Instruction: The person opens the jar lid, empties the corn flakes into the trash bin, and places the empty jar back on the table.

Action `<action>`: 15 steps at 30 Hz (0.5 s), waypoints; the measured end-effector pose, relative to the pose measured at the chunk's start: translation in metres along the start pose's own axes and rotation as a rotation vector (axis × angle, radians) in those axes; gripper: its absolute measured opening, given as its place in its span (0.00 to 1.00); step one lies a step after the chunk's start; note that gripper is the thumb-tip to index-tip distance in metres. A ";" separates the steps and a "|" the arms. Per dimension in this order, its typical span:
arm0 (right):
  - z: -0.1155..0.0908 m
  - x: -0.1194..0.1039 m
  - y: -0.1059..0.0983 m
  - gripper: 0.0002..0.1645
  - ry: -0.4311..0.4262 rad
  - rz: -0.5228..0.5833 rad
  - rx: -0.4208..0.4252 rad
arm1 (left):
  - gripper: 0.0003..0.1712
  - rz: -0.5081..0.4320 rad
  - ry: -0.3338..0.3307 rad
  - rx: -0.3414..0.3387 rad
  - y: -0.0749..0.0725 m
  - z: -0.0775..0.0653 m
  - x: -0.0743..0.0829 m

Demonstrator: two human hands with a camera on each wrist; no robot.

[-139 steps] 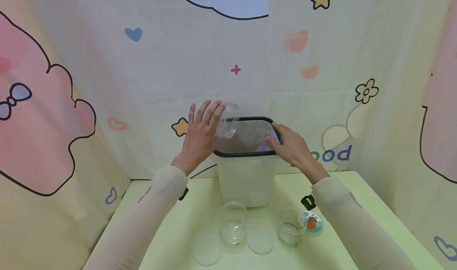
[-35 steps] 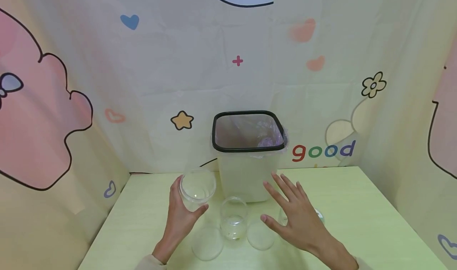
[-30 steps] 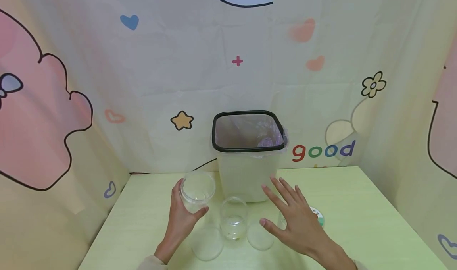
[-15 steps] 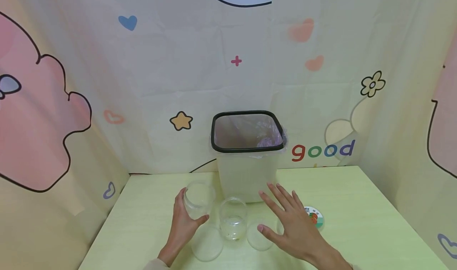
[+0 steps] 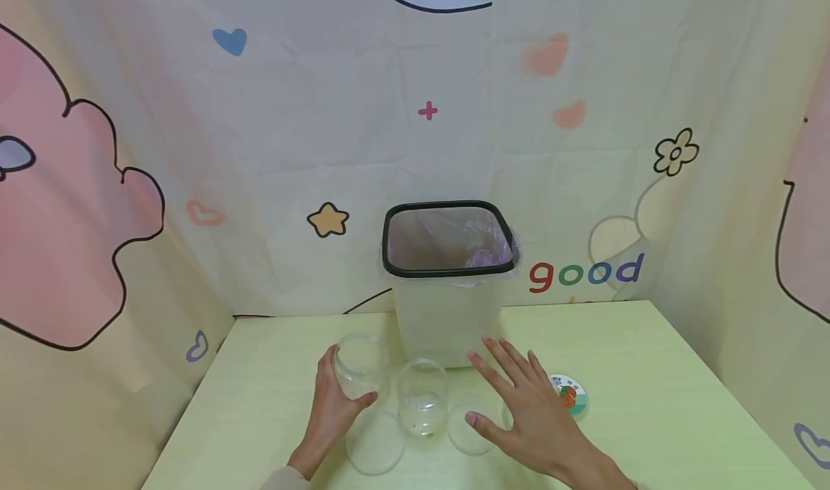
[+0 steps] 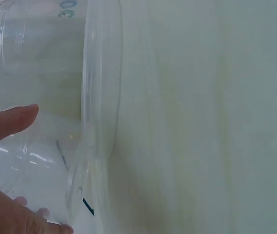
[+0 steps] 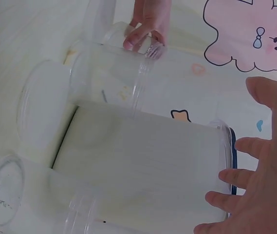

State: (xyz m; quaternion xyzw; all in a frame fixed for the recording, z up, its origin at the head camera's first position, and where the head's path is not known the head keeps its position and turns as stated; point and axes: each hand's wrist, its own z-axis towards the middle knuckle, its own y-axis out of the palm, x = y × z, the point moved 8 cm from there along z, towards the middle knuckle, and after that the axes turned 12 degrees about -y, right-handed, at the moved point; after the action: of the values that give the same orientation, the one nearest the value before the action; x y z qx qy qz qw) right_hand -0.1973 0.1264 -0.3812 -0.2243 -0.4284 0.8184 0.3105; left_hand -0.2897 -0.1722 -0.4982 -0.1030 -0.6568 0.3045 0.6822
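In the head view my left hand (image 5: 332, 407) holds a clear round plastic jar (image 5: 362, 364) from its left side, thumb in front and fingers behind. The jar is upright, low at the table, left of a second clear jar (image 5: 423, 403). My right hand (image 5: 537, 419) hovers with fingers spread and holds nothing. It hides most of a third clear jar, whose edge shows in the head view and whose body shows in the right wrist view (image 7: 72, 209). Clear round lids lie flat, one at left (image 5: 376, 443) and one between the jars (image 5: 470, 434).
A pale bin (image 5: 447, 324) with a black rim (image 5: 447, 274) and a thin purple bag stands at the table's back, behind the jars. A lid with an orange-red fruit picture (image 5: 570, 395) lies right of my right hand. A cartoon-print curtain (image 5: 292, 137) surrounds the table.
My left hand has brought the jar from over the bin down to the table's left, lowering slightly this last second. My right hand has left the bin's rim and spread in front of it.
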 end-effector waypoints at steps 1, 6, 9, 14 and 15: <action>0.000 0.000 0.000 0.46 0.001 -0.002 -0.002 | 0.66 -0.001 -0.001 -0.002 0.000 0.001 -0.001; 0.000 0.001 0.001 0.46 0.015 0.005 -0.013 | 0.65 -0.011 -0.020 -0.017 0.000 0.003 -0.003; 0.000 0.001 0.002 0.45 0.025 0.014 -0.019 | 0.65 0.004 -0.033 -0.030 0.000 0.003 -0.005; -0.002 0.001 0.004 0.45 0.032 0.026 -0.025 | 0.66 0.039 -0.041 -0.060 0.000 0.000 -0.006; -0.002 0.001 0.005 0.45 0.032 0.024 -0.026 | 0.66 0.040 -0.040 -0.064 0.000 0.000 -0.006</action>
State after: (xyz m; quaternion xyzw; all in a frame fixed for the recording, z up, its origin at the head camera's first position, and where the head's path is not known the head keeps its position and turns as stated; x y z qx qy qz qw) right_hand -0.1984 0.1266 -0.3866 -0.2466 -0.4314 0.8128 0.3042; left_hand -0.2892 -0.1755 -0.5029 -0.1315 -0.6776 0.2990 0.6589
